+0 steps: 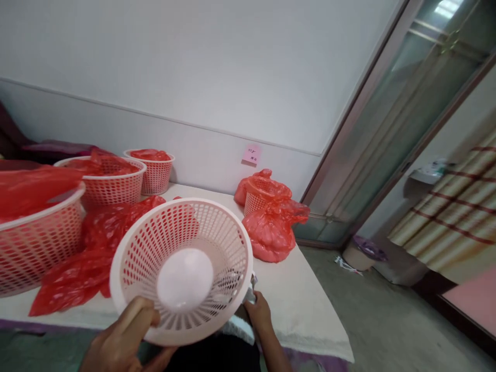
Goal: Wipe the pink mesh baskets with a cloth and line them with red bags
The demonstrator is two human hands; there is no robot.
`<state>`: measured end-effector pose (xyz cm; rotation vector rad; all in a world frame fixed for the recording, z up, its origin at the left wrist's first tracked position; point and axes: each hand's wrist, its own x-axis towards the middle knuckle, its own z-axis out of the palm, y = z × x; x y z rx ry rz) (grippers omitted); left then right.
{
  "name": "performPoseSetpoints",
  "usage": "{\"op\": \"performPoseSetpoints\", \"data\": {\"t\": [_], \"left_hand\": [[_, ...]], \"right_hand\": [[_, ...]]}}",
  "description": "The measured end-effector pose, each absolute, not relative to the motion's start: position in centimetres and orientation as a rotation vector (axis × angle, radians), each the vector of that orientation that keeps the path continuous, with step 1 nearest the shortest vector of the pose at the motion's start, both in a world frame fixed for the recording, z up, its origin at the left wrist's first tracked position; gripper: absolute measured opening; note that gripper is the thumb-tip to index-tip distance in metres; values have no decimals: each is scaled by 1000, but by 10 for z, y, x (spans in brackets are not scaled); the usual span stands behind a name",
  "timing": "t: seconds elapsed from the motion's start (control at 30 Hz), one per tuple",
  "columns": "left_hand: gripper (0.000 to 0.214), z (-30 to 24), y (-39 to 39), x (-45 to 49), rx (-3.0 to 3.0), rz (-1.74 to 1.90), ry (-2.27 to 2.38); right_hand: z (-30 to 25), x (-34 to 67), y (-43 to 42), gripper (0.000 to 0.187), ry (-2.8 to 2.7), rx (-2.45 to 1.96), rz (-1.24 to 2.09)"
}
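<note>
A round white plastic basket with a slotted wall is tilted so its open mouth faces me, and nothing shows inside it. My left hand is closed on its near left rim, fingers over the edge. Beside the basket's lower right side is my right hand, closed around a small greyish object. The basket partly covers that object, so its kind is unclear. Red plastic bags lie crumpled on the table just left of and behind the basket.
Red-bagged white baskets stand on the left of the white-covered table. Farther right are a small basket in red plastic and a full red bag. A pink note is on the wall; a bin stands on the floor.
</note>
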<state>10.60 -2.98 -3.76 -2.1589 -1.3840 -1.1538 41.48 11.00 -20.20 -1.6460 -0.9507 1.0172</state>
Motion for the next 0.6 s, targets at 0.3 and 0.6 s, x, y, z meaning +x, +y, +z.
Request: {"op": "performPoseSetpoints", "data": {"t": [0.3, 0.6], "left_hand": [[46, -32, 9, 86, -2140, -1165, -1711], [64, -54, 10, 131, -1957, -1711, -1734]], "right_hand": [[-156, 412, 54, 57, -527, -1136, 1455], [-127, 401, 23, 48, -237, -788, 1595]]}}
